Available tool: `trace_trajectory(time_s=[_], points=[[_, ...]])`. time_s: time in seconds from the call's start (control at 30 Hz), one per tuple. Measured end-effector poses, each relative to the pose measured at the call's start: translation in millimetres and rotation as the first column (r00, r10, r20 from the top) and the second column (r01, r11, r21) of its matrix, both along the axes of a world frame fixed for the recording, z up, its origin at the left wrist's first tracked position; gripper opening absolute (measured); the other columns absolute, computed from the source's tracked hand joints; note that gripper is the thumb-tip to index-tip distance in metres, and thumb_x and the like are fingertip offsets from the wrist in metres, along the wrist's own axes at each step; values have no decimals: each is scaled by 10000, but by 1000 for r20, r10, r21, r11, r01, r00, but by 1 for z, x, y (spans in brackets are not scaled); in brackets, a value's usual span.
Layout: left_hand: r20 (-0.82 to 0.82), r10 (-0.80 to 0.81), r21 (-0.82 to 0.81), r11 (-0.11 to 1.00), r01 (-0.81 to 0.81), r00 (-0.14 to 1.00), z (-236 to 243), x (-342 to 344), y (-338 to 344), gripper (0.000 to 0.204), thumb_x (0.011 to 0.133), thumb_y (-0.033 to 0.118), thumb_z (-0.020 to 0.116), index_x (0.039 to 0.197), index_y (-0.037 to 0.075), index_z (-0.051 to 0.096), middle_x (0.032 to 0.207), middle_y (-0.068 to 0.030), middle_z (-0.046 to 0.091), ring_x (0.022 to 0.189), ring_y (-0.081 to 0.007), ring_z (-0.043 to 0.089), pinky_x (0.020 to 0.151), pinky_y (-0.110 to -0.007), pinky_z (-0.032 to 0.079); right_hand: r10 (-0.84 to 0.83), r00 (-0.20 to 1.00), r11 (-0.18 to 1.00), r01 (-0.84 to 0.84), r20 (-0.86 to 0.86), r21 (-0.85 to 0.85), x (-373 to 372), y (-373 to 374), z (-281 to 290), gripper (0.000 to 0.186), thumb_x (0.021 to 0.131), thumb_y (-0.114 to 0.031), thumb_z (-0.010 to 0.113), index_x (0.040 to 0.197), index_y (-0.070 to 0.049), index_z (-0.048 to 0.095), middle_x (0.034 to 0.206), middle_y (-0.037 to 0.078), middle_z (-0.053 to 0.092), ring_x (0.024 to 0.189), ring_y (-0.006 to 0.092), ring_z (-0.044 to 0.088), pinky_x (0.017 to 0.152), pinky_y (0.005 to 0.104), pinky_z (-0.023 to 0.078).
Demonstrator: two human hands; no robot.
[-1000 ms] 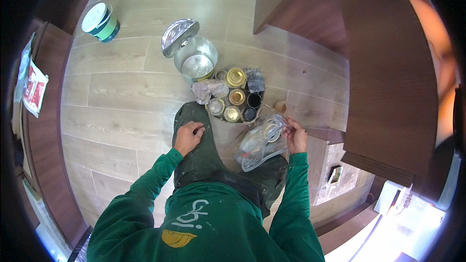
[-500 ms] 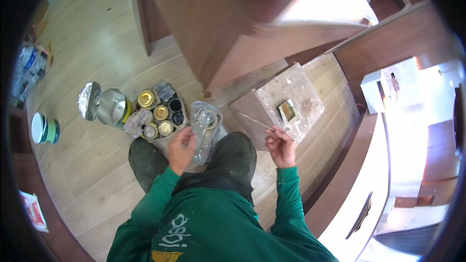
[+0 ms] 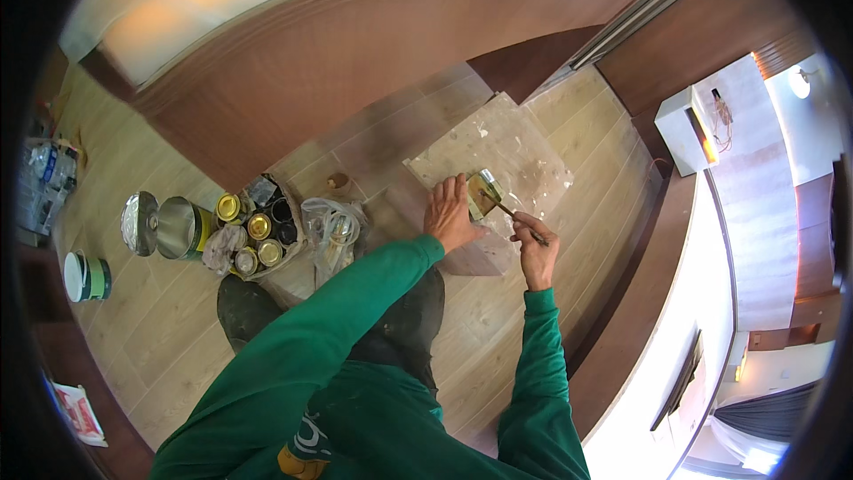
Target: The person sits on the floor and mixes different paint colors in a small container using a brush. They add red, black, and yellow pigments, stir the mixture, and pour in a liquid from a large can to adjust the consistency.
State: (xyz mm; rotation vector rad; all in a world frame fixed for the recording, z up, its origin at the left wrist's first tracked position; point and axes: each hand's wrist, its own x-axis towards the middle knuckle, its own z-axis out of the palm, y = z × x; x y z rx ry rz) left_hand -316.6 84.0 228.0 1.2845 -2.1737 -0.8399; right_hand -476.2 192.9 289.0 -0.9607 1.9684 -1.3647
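My right hand point(image 3: 537, 251) is closed round the handle of a thin paintbrush point(image 3: 503, 208). The brush slants down to the left, its tip at a small square container point(image 3: 484, 198) with yellowish-brown stuff inside. Beside that container lies my left hand point(image 3: 450, 216), fingers stretched out and thumb apart, apparently touching its near left side. The container rests on a paint-spotted board point(image 3: 533, 147).
Left of my knees stand several jars and tins point(image 3: 259, 227) in a carton, with a clear plastic bag point(image 3: 333, 229) alongside. An opened metal can point(image 3: 180, 229) and a green-and-white tub point(image 3: 86, 277) are farther left. A brown wooden panel point(image 3: 355, 62) crosses ahead.
My left hand has moved right, from beside the plastic bag to the small container. The paintbrush tip has come over to the container. My view has shifted too.
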Motion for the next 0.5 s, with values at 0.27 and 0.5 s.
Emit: trace_trajectory(time_s=[0.27, 0.5], points=[[-95, -37, 50, 998, 42, 995, -12, 5, -16, 947, 666, 323, 923, 1444, -5, 495, 1402, -187, 498, 1310, -399, 513, 1109, -483, 429, 80, 996, 997, -80, -38, 6, 7, -2, 8, 269, 884, -40, 654, 1108, 24, 789, 890, 90, 754, 791, 148, 693, 697, 268, 500], [-330, -58, 9, 998, 65, 942, 20, 95, 9, 893, 660, 216, 917, 1422, -1, 506, 1413, -191, 483, 1304, -420, 535, 1083, -467, 484, 137, 990, 989, -139, -29, -48, 67, 34, 41, 201, 886, 7, 687, 1064, 28, 780, 970, 111, 766, 875, 171, 703, 812, 292, 548]])
